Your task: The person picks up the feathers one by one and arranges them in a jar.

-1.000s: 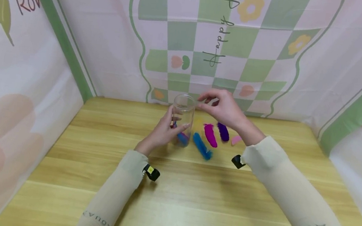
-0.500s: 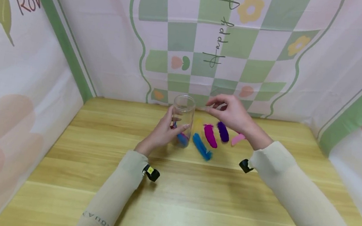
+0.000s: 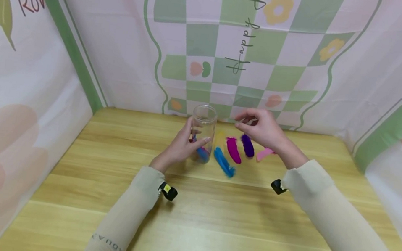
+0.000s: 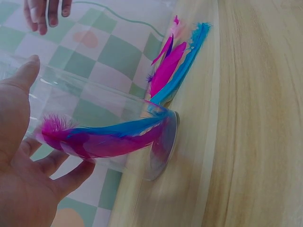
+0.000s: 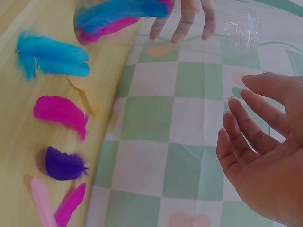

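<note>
A clear jar (image 3: 203, 132) stands upright on the table, its mouth uncovered. My left hand (image 3: 179, 144) grips it, thumb on one side and fingers curled round the other. Inside the jar lie a blue feather (image 4: 123, 128) and a magenta feather (image 4: 102, 144). To the right of the jar, my right hand (image 3: 261, 127) hovers over the feathers on the table, its fingers loosely bent with nothing between them. Below it are a blue feather (image 5: 61, 56), a yellow feather (image 5: 85, 94), a magenta feather (image 5: 60, 113) and a purple feather (image 5: 64, 163).
A pale pink feather (image 5: 41, 201) and another magenta feather (image 5: 71, 205) lie at the right end of the row. The wooden table (image 3: 196, 222) reaches back to a checkered cloth (image 3: 231, 40). Printed cloth also hangs at both sides.
My right hand has moved away from the jar's mouth, rightward and slightly down, over the feathers. The left hand and the jar have stayed in place.
</note>
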### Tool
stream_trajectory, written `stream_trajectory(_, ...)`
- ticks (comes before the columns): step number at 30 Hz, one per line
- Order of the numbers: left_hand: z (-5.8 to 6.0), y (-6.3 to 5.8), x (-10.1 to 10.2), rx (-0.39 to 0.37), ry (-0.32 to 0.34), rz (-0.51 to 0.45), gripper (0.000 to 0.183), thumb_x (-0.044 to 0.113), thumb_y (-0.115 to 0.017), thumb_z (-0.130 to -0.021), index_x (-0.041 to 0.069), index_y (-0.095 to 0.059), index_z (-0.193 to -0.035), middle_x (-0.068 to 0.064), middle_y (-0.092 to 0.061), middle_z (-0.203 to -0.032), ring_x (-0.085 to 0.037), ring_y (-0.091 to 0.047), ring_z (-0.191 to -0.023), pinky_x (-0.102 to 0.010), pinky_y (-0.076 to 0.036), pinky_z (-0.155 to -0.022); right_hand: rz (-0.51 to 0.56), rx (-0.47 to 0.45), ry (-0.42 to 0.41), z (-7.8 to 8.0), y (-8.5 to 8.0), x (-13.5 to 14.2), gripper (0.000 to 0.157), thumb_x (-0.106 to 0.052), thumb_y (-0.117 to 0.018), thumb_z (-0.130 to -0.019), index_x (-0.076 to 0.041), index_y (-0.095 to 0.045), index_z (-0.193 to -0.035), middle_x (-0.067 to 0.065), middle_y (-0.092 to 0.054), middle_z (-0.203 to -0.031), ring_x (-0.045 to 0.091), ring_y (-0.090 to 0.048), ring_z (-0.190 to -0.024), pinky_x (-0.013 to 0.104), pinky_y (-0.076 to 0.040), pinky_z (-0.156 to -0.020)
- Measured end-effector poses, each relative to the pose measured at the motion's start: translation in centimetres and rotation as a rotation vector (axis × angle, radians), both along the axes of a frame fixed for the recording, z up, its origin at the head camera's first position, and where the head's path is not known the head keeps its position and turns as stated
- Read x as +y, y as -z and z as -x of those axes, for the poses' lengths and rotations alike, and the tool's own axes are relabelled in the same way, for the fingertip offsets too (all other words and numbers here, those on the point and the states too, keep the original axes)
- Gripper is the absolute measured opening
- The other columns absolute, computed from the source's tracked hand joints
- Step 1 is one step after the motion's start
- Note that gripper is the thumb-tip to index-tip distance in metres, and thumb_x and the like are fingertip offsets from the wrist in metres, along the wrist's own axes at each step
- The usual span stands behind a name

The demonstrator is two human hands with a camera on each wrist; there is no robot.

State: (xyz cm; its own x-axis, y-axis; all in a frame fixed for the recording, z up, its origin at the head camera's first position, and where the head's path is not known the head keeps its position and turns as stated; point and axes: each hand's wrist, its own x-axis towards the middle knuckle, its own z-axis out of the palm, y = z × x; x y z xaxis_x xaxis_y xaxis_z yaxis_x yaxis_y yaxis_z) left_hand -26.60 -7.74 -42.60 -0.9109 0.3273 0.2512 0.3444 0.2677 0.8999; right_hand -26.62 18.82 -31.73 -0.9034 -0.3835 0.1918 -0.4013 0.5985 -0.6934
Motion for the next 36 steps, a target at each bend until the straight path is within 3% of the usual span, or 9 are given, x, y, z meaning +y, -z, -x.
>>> stream_trajectory(5, 0.0, 0.0, 0.0, 0.004, 0.005, 0.001, 0.068, 0.037, -0.068, -0.1, 0.024, -0.026, -0.151, -0.007, -0.044, -0.149, -0.029, -0.05, -0.134, -0.052, -0.05, -0.103, -0.003, -0.01, 0.006, 0.0, 0.2, 0.5, 0.019, -0.015, -0.07, -0.098, -0.007, -0.073, -0.114, 0.012, -0.07, -0.108, 0.028, -0.067, -0.095, 0.034, -0.057, -0.079)
stream_trajectory(12, 0.1, 0.0, 0.0, -0.006, 0.006, -0.002, 0.07, 0.038, -0.069, -0.099, 0.026, -0.025, -0.152, -0.006, -0.044, -0.149, -0.03, -0.051, -0.135, -0.051, -0.05, -0.104, -0.015, -0.007, -0.018, 0.0, 0.7, 1.1, 0.021, -0.015, -0.068, -0.099, -0.002, -0.072, -0.115, 0.015, -0.07, -0.113, 0.028, -0.064, -0.101, 0.043, -0.053, -0.092)
stream_trajectory(21, 0.1, -0.1, -0.1, -0.003, 0.019, -0.017, 0.069, 0.037, -0.068, -0.1, 0.026, -0.025, -0.152, -0.007, -0.044, -0.148, -0.041, -0.048, -0.137, -0.054, -0.05, -0.104, -0.029, -0.006, -0.009, 0.0, 1.2, 1.6, 0.021, -0.015, -0.067, -0.099, 0.0, -0.071, -0.115, 0.015, -0.071, -0.112, 0.028, -0.064, -0.101, 0.043, -0.052, -0.092)
stream_trajectory(36, 0.0, 0.0, 0.0, -0.003, 0.007, 0.008, 0.067, 0.038, -0.068, -0.1, 0.027, -0.025, -0.151, -0.006, -0.043, -0.15, -0.032, -0.05, -0.136, -0.052, -0.051, -0.103, -0.032, -0.03, 0.027, 0.0, 3.1, 3.2, 0.021, -0.014, -0.068, -0.099, 0.0, -0.071, -0.115, 0.017, -0.071, -0.114, 0.031, -0.065, -0.103, 0.046, -0.053, -0.093)
